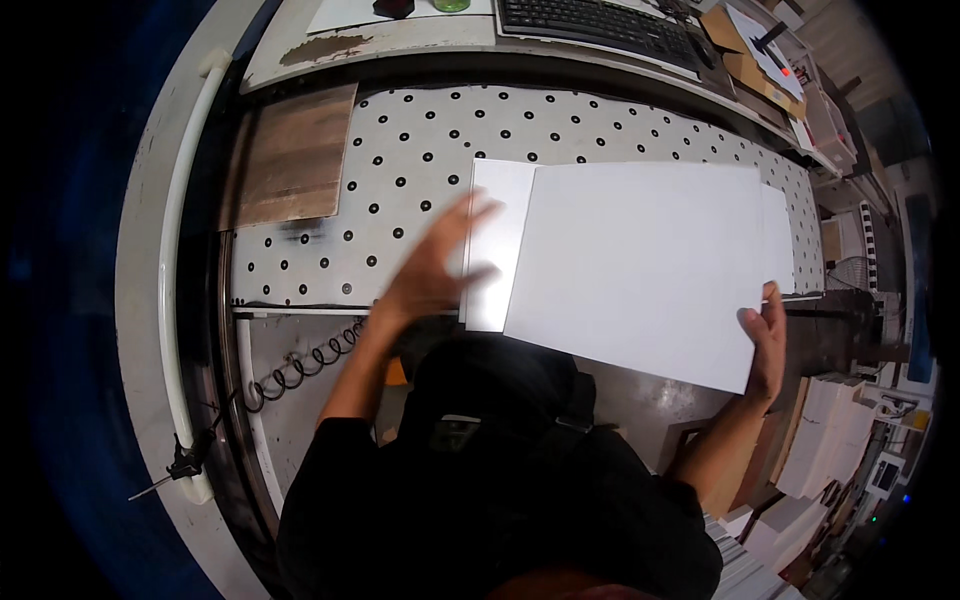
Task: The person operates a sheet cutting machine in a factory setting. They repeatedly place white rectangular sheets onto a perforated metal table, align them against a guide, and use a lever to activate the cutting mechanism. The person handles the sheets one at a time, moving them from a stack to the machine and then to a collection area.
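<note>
From where I stand, the large white sheet [640,260] lies over a shinier sheet [500,245], with its near edge hanging out past the front of the dotted table [402,160]. The person's right hand [768,350] has the near right corner pinched between thumb and fingers, and that looks like its only sure hold. The left hand [440,262] is open, fingers spread at the shinier sheet's left edge; it is blurred, so I can't honestly say whether it touches. My worry is slipping: with the two sheets smooth and the pinch all at one side, the top one could swing round and leave the edges out of line. The overhanging corner could also sag, or take a crease if that thumb pressed hard. Were the left hand to come down carelessly, it might smudge the shiny face or shove the lower sheet toward the wooden board [290,160] farther left.
</note>
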Available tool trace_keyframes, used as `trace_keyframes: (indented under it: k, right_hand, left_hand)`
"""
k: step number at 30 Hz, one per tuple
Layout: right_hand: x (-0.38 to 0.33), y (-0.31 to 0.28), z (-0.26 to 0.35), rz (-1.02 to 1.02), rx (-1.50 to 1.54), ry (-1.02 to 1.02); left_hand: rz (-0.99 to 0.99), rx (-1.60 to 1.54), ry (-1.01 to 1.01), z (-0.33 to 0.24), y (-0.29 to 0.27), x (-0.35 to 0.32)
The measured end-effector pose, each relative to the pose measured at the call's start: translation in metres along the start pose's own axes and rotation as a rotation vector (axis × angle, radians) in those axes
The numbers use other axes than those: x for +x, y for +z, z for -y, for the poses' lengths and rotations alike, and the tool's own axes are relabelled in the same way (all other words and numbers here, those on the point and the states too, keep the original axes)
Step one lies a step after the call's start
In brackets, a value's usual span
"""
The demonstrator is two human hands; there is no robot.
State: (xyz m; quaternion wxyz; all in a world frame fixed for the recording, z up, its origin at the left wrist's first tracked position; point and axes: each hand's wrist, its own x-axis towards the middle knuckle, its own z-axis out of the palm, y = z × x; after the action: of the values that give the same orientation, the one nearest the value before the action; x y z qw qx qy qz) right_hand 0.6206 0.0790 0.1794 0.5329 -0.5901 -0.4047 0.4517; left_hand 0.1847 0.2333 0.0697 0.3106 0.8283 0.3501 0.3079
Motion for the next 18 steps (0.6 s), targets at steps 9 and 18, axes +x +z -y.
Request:
trace_keyframes:
  k: [9,18]
  right_hand:
    - [0.065,0.137,0.057,0.788,-0.087,-0.361]
    - [0.087,0.175,-0.176,0.435,-1.086,-0.293]
  left_hand:
    - [0.211,-0.396,0.019,-0.108,-0.003,-0.001]
    - [-0.869,-0.427,-0.71,-0.03,-0.021,-0.099]
